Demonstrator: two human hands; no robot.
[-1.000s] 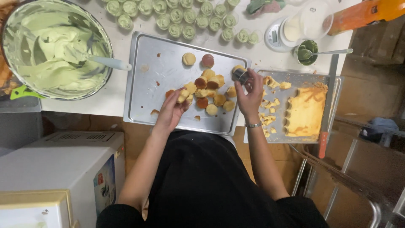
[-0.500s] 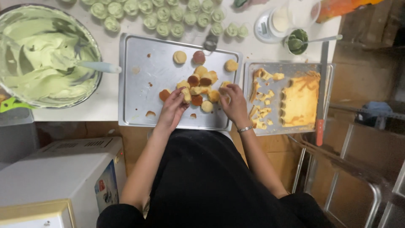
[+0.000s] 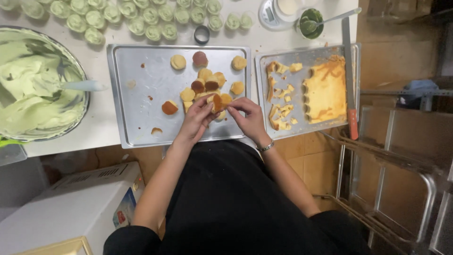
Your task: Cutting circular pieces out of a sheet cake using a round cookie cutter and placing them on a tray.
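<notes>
Both hands meet over the front of a metal baking tray (image 3: 137,94). My left hand (image 3: 196,122) pinches a small round cake piece (image 3: 217,101) and holds it on edge. My right hand (image 3: 249,117) grips the same piece from the right with its fingertips. Just beyond the hands, several more round cake pieces (image 3: 207,84) lie in a loose pile, some pale and some brown side up. A single brown round (image 3: 170,107) lies apart to the left.
A second tray (image 3: 264,71) on the right holds a cut-out cake sheet (image 3: 328,87) and scraps (image 3: 278,118), with an orange-handled knife (image 3: 351,94) alongside. A bowl of green cream (image 3: 33,89) with a spatula (image 3: 82,86) sits left. Filled cups (image 3: 141,21), a ring cutter (image 3: 202,34) and a scale (image 3: 278,12) line the back.
My right hand has moved left from the gap between the trays to the pile. Both hands now close on one cake round at the tray's front.
</notes>
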